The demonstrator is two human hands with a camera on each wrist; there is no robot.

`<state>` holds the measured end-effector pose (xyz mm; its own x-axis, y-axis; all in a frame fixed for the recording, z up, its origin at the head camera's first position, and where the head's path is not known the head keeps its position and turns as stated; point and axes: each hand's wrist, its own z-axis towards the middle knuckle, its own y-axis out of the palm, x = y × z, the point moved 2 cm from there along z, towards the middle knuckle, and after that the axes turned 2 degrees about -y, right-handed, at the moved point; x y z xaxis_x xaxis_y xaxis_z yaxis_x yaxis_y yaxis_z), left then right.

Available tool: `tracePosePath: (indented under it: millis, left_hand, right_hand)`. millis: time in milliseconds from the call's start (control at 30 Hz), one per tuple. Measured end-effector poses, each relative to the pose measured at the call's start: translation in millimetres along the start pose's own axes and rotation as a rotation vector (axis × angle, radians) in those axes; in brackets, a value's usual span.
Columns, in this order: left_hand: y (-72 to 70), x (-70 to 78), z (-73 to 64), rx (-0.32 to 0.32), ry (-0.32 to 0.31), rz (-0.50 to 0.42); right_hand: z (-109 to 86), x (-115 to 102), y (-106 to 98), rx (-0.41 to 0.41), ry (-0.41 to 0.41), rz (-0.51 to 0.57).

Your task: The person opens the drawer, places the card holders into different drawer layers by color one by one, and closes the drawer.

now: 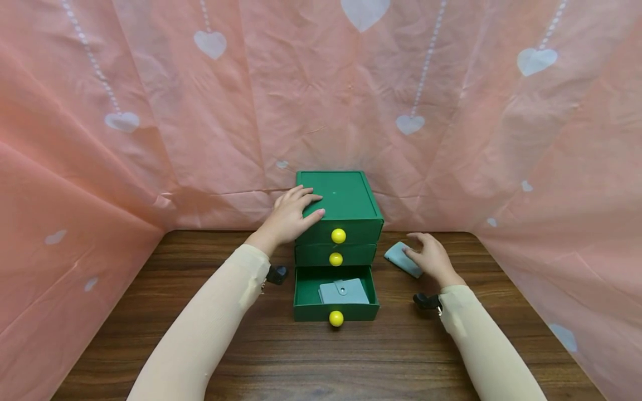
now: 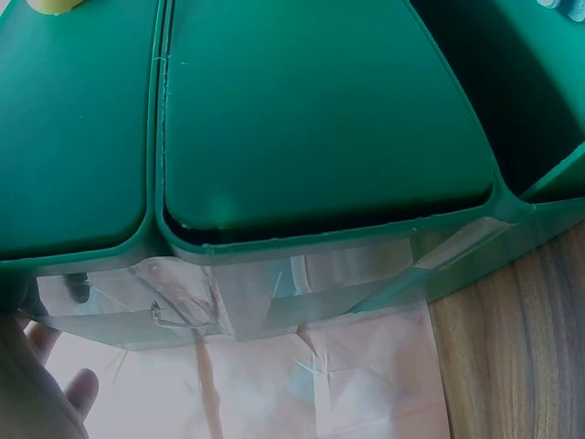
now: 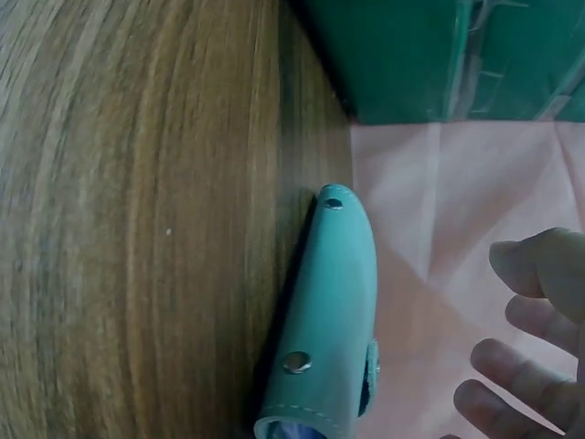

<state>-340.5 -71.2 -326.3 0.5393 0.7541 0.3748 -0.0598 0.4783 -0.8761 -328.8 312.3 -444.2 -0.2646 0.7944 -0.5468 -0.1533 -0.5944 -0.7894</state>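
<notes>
A green three-drawer cabinet (image 1: pixel 346 195) stands at the back of the table. My left hand (image 1: pixel 291 214) rests on its top left edge, with the fingers spread. The bottom drawer (image 1: pixel 311 313) is pulled out, and a pale blue wallet with a snap strap (image 1: pixel 353 294) lies inside it. To the right of the cabinet, a teal riveted soft case (image 1: pixel 399 256), seemingly for glasses, lies on the table. My right hand (image 1: pixel 432 260) hovers just beside and over that case. In the right wrist view its loosely bent fingers (image 3: pixel 521 375) stand apart from the case.
Yellow round knobs (image 1: pixel 338 236) front the drawers; the upper two drawers are closed. Behind the brown wooden table (image 1: pixel 321 362) hangs a pink curtain with white hearts (image 1: pixel 321 100), which also encloses both sides. A dark wrist camera (image 1: pixel 426 301) sits at each cuff.
</notes>
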Motion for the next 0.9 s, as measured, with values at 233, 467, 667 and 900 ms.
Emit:
tracePosePath:
  millis: [233,467,667,900]
  left_hand:
    - [-0.7,0.5,-0.7,0.002,-0.001,0.001]
    - [-1.1,2.1,-0.9,0.001,-0.004,-0.002]
    - [-0.9,2.2,-1.0,0.004,-0.006,-0.005]
    - [-0.5,0.7,-0.5,0.006,-0.001,-0.010]
  right_hand:
    - [2.9,5,5,-0.055,0.010,-0.009]
    - [2.5,5,9,-0.117,0.022,-0.045]
    - [0.7,6,14,-0.175,0.063,-0.053]
    - [1.9,12,20,-0.224,0.089,-0.060]
